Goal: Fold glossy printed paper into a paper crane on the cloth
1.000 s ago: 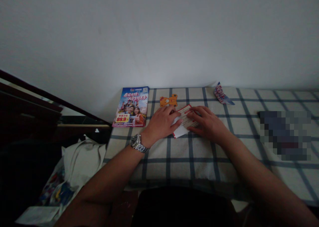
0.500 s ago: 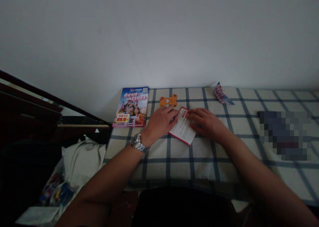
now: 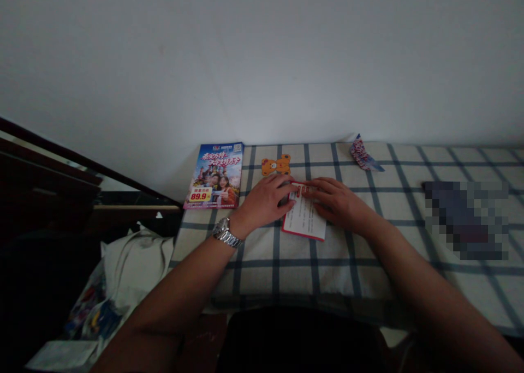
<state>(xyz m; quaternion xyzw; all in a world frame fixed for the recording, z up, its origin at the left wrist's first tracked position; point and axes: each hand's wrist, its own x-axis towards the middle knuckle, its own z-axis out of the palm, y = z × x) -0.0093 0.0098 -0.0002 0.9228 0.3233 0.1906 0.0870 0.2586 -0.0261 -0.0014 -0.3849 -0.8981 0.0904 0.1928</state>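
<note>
Two open hands rest palm down, gripping nothing: the left hand [image 3: 266, 201] and right hand [image 3: 338, 205] press their fingertips on the far end of a red-bordered white card [image 3: 305, 223] lying between them on the checked tablecloth [image 3: 286, 251]. Just beyond the left hand sits an orange bear cutout [image 3: 276, 166]; further left, a travel brochure [image 3: 215, 175].

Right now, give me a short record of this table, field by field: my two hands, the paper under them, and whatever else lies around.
Surface: checked cloth
Left hand: palm down, fingertips on the card's top left corner
Left wrist: watch
Right hand: palm down, fingers on the card's top right part
Card: white with a red edge, printed, lying flat between the hands
Beyond the left hand: orange bear cutout, untouched
Far left corner: colourful leaflet, flat
Beyond the right hand: folded paper, printed, apart from both hands
</note>
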